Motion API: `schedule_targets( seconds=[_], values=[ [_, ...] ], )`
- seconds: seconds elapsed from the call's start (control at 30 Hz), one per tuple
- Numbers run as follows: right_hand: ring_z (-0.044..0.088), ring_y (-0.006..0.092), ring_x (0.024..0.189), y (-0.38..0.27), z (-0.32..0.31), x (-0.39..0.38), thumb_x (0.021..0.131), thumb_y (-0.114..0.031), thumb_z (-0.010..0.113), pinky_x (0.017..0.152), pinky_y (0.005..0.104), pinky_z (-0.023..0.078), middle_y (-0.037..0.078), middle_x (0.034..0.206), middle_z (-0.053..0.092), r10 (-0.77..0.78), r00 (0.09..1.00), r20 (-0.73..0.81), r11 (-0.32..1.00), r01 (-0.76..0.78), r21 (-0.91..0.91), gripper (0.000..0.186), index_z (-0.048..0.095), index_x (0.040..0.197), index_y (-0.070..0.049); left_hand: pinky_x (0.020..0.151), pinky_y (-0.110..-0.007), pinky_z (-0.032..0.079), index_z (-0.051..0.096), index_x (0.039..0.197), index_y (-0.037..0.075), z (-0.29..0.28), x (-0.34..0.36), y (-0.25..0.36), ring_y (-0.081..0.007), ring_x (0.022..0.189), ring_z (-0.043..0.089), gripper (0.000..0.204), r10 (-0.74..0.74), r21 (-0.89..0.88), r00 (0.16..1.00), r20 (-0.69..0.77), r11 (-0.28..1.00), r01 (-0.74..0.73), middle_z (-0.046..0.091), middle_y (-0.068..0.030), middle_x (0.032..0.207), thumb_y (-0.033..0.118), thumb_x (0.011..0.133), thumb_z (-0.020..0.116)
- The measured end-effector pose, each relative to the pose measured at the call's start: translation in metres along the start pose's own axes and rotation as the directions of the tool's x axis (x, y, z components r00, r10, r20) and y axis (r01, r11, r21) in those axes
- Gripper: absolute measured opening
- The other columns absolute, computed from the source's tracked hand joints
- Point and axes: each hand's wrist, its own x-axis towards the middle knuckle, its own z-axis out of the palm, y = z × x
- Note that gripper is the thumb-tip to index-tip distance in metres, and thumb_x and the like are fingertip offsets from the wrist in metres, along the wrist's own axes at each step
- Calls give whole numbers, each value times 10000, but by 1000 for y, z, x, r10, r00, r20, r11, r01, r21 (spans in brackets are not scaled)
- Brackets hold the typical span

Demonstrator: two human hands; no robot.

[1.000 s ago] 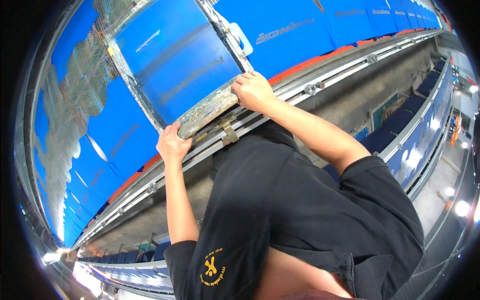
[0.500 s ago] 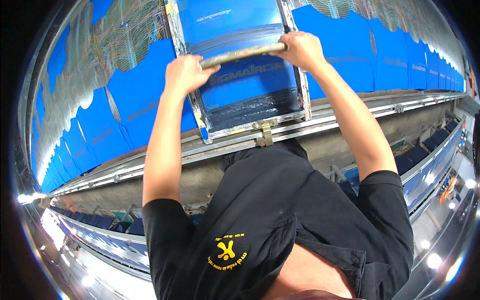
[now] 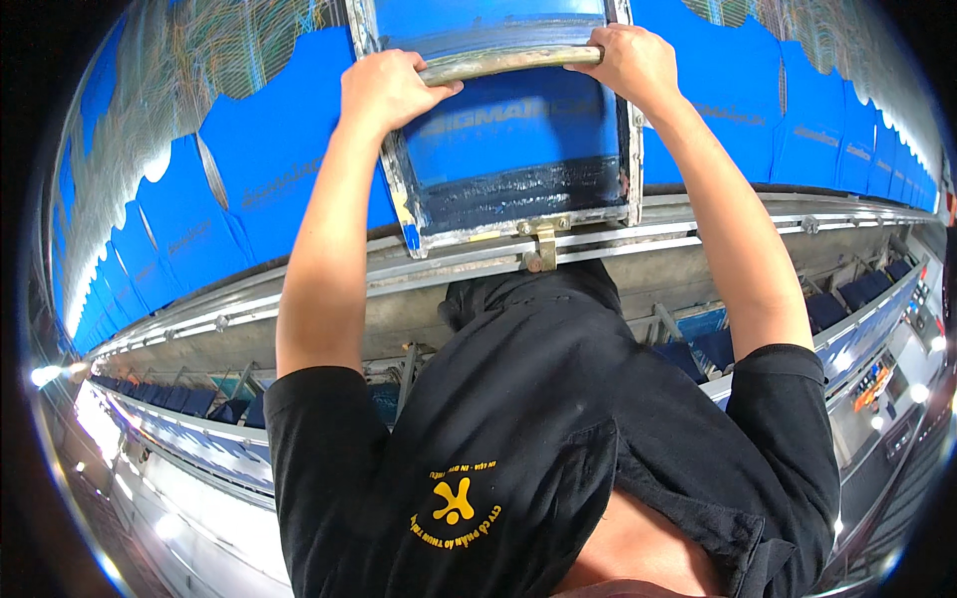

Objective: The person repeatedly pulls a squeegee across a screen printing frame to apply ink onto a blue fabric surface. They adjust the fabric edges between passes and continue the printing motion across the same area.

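Both hands grip a long squeegee with a worn, pale handle, laid crosswise over a printing screen. My left hand is wrapped round its left end, my right hand round its right end. The screen's paint-stained frame lies on blue cut fabric; blue shows through the mesh. A band of dark ink lies across the near end of the mesh. The squeegee's blade is mostly hidden behind the handle and hands.
A metal rail runs along the near table edge, with a brass-coloured bracket of the frame against it. More blue fabric pieces line the table on both sides. Thread-like multicoloured patterning covers the surface beyond them.
Both hands have pushed the squeegee farther from me along the screen, away from the dark ink band. The view has also shifted slightly.
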Motion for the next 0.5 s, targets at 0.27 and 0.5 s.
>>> schedule_targets(
  seconds=[0.27,0.5],
  values=[
    [721,292,813,-15,28,-144,752,-265,844,713,455,564,57,819,686,-98,995,-29,992,100,72,163,753,851,-175,853,-469,603,818,1088,124,65,-135,39,-320,1027,732,625,-8,-42,999,35,999,10,764,-101,1071,652,756,848],
    [723,272,842,-16,26,-168,725,-335,887,781,428,551,38,818,702,-104,990,-91,984,116,138,269,721,799,-137,818,-468,601,823,980,71,56,-160,47,-355,923,749,570,59,-36,996,69,998,-57,775,-131,935,606,784,846]
  ],
)
